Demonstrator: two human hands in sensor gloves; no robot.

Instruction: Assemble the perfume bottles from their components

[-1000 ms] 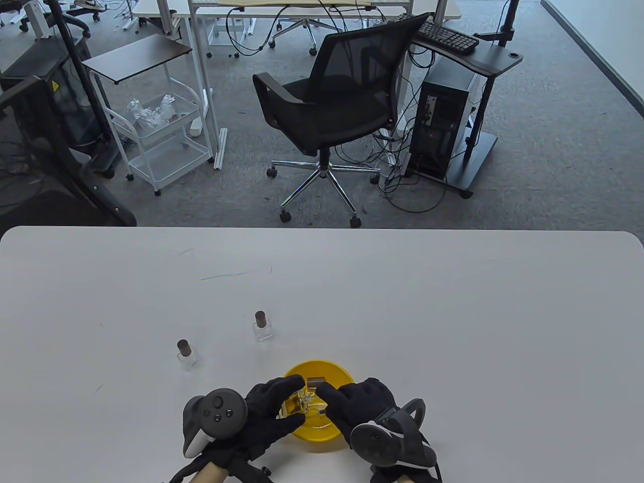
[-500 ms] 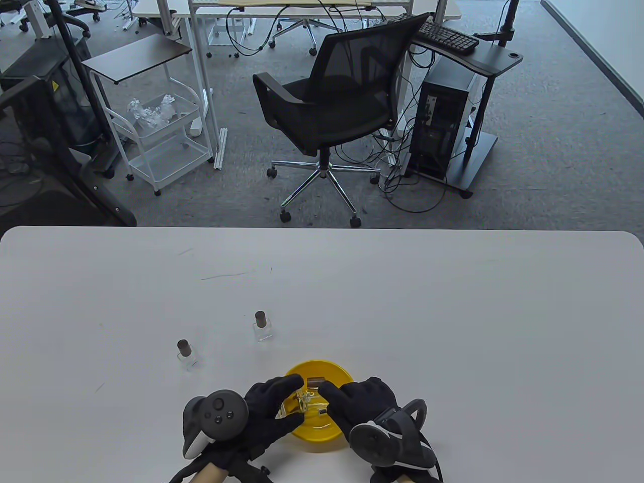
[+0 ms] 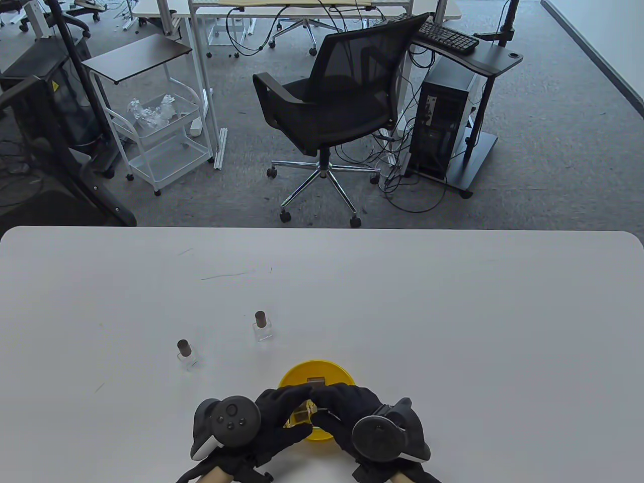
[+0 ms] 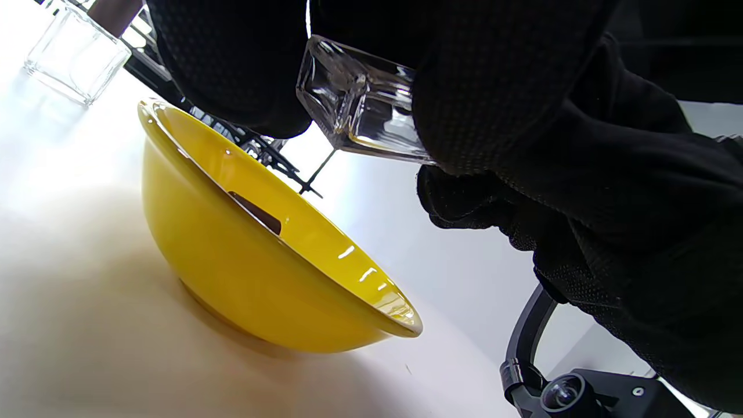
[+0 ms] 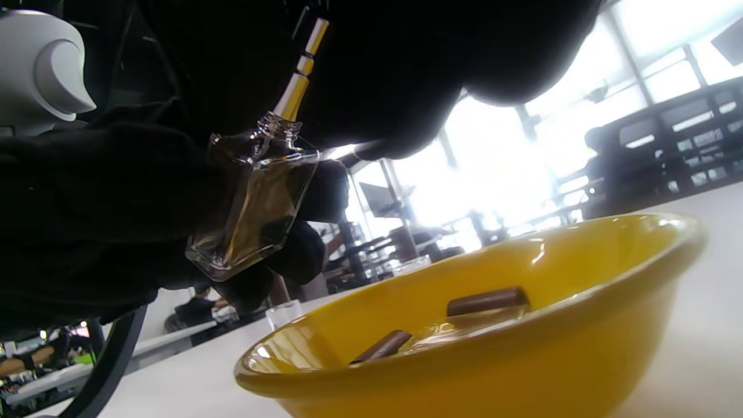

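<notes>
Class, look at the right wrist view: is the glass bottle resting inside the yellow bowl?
No: the glass bottle is held up by the left hand, above the yellow bowl.

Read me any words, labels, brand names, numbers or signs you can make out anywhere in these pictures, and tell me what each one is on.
No text can be read.
Yellow sticker on the dark cabinet at far left: too small to read.
Keyboard keys: too small to read.
Glass bottle in the left hand, capped bottles and yellow bowl: no label or print visible.
</notes>
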